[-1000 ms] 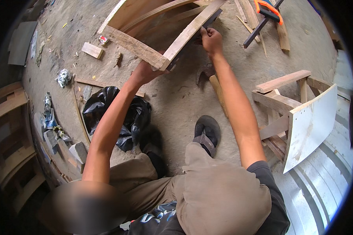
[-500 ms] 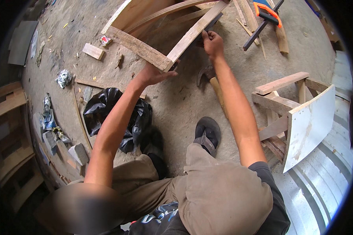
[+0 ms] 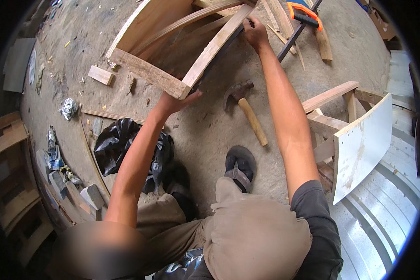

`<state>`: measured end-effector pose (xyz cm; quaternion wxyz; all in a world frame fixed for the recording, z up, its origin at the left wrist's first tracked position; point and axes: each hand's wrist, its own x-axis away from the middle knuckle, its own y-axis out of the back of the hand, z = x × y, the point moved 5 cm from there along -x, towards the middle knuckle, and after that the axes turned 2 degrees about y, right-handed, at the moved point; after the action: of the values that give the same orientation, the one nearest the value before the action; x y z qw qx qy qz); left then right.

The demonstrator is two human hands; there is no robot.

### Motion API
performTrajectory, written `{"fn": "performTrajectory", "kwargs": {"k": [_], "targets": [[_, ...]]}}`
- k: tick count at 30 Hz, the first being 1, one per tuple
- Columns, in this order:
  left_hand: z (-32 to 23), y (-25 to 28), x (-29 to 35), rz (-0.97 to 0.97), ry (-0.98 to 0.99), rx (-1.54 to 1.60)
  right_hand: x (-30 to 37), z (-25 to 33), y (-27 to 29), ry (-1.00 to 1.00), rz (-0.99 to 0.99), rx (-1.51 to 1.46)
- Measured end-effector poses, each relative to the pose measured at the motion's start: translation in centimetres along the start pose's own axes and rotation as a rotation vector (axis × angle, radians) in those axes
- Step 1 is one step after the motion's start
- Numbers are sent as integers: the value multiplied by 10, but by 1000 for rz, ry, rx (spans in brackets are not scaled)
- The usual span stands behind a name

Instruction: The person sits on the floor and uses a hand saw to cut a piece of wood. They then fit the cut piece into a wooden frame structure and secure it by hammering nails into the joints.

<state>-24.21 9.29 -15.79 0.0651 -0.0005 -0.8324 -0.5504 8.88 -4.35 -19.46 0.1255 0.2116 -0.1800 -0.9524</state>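
Wooden frame point(image 3: 172, 51) on the sandy concrete floor point(image 3: 210, 121), tipped up, its near corner lifted toward the person; everything else placed from it. Left hand point(image 3: 172, 102) under that near corner, palm up against the joint where the rough front board point(image 3: 147, 72) meets the long side rail point(image 3: 214, 44), fingers spread and pressed to the wood rather than curled round it. Right hand point(image 3: 255, 31) farther along the same rail, near its far end, fingers clenched on a thin dark strip point(image 3: 224, 49) running along the rail's underside; hard to tell from this angle whether metal bar or shadowed batten. Claw hammer point(image 3: 245, 109) lying loose on the floor just right of the near corner, head toward the frame, wooden handle pointing back toward a sandalled foot point(image 3: 240, 165). Untouched by either hand. Orange-handled bar clamp point(image 3: 299, 18) beyond the frame's right side, close to the right hand, resting across scrap slats. Small wood offcut point(image 3: 101, 74) left of the frame, apart from it, with a crumpled wrapper point(image 3: 69, 108) farther left. Thin lath point(image 3: 112, 115) and black plastic bag point(image 3: 126, 149) below the front board, nearer the person, under the left forearm. Second wooden stand with a white panel point(image 3: 359, 144) well to the right of the frame, past the right arm.
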Motion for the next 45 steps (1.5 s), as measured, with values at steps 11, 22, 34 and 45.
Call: {"fn": "performTrajectory", "kwargs": {"k": [11, 22, 34, 45], "targets": [[11, -8, 9, 56, 56, -80, -6, 13, 1, -121, 292, -126], [3, 0, 5, 73, 72, 36, 9, 13, 5, -41, 301, -277], [14, -9, 5, 65, 77, -4, 5, 24, 11, 165, 299, 119], [4, 10, 5, -90, -50, 301, 2, 18, 11, 138, 285, 96]]}}
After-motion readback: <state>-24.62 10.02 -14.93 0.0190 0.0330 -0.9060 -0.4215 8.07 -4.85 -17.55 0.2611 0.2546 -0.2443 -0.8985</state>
